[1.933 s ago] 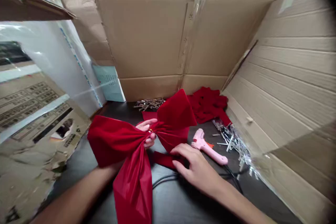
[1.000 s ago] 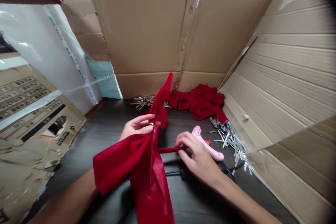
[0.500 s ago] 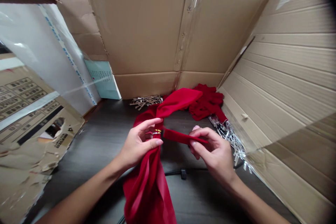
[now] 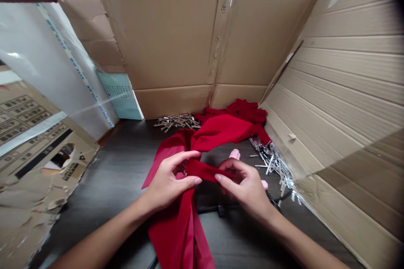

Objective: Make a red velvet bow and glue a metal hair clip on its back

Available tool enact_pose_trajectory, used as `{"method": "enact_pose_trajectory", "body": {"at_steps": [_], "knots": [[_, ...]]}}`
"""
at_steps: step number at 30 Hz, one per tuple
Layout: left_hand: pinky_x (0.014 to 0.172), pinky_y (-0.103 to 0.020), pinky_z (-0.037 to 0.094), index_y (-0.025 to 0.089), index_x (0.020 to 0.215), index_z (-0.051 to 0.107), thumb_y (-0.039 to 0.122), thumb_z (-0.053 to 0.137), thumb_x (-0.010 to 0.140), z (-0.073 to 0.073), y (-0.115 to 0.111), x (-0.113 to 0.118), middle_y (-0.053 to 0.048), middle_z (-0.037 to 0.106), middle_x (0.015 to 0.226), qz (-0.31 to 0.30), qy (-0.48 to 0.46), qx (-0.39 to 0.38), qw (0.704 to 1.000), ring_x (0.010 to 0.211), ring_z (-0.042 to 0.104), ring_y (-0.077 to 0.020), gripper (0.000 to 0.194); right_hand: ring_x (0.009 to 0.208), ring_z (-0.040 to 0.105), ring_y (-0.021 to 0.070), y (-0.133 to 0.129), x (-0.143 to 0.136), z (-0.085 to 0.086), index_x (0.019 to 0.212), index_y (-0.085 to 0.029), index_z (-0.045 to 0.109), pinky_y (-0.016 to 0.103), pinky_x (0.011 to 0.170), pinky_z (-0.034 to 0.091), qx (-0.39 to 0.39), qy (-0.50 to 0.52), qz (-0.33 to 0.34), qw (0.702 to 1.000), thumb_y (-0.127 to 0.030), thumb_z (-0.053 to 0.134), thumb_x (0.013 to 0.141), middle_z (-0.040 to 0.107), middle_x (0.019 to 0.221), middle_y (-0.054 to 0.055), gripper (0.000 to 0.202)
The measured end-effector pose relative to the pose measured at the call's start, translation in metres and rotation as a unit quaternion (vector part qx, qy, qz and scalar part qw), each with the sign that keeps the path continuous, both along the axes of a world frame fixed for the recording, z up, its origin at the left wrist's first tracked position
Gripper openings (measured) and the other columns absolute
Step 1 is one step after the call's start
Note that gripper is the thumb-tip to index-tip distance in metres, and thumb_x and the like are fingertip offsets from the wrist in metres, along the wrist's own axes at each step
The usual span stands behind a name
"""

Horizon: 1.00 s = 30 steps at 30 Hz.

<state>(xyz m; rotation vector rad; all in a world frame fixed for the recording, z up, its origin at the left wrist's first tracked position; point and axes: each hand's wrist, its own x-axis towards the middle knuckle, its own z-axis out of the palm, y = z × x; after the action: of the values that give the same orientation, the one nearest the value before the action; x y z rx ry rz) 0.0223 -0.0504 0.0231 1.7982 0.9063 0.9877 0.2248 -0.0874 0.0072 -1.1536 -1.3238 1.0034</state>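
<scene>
At mid-frame the left hand (image 4: 168, 178) clasps the red bow (image 4: 173, 227), the right hand (image 4: 246, 183) pinches a narrow strip (image 4: 203, 171), and tugging hard could skew both.

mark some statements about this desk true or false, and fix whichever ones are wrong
1. The right hand pinches a red strip. True.
2. The pink tool is partly hidden by the right hand. True.
3. The left hand is empty. False: the left hand holds gathered red fabric.
4. The silver strips lie beside the pale blue card. False: they lie by the right-hand cardboard wall.
</scene>
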Motion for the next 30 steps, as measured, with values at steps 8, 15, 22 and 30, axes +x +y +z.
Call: {"method": "enact_pose_trajectory", "body": {"at_steps": [8,15,22,30], "knots": [[0.079,-0.025,0.051,0.025,0.114,0.063,0.023,0.081,0.069,0.000,-0.004,0.006,-0.005,0.067,0.109,-0.027,-0.038,-0.039,0.998,0.097,0.063,-0.0192,0.048,0.072,0.062,0.0163,0.003,0.004,0.004,0.070,-0.019,0.064,0.026,0.063,0.049,0.141,-0.029,-0.009,0.989,-0.014,0.061,0.069,0.065,0.076,0.003,0.006],[0.074,-0.022,0.050,0.024,0.112,0.064,0.020,0.081,0.069,-0.004,-0.002,0.007,-0.005,0.066,0.106,-0.021,-0.094,-0.080,0.992,0.091,0.063,-0.0164,0.047,0.064,0.058,0.0155,0.006,0.009,-0.003,0.071,-0.020,0.066,0.025,0.055,0.046,0.114,0.037,-0.047,0.992,-0.012,0.056,0.069,0.062,0.072,0.002,0.013],[0.074,-0.025,0.050,0.022,0.112,0.065,0.019,0.085,0.062,0.000,0.004,0.002,-0.006,0.067,0.098,-0.008,-0.143,-0.089,0.986,0.088,0.063,-0.0190,0.054,0.054,0.057,0.0120,0.002,0.012,-0.001,0.081,-0.018,0.069,0.027,0.052,0.047,0.079,0.083,0.032,0.993,-0.020,0.060,0.077,0.062,0.083,0.003,0.010],[0.064,-0.022,0.048,0.018,0.093,0.069,0.025,0.081,0.069,0.004,0.006,0.004,-0.003,0.067,0.080,0.065,-0.145,-0.077,0.984,0.071,0.060,-0.0142,0.028,0.054,0.058,0.0125,0.004,0.009,0.000,0.083,-0.019,0.062,0.027,0.052,0.050,0.050,0.045,0.002,0.998,-0.030,0.071,0.077,0.061,0.078,0.001,0.016]]}}
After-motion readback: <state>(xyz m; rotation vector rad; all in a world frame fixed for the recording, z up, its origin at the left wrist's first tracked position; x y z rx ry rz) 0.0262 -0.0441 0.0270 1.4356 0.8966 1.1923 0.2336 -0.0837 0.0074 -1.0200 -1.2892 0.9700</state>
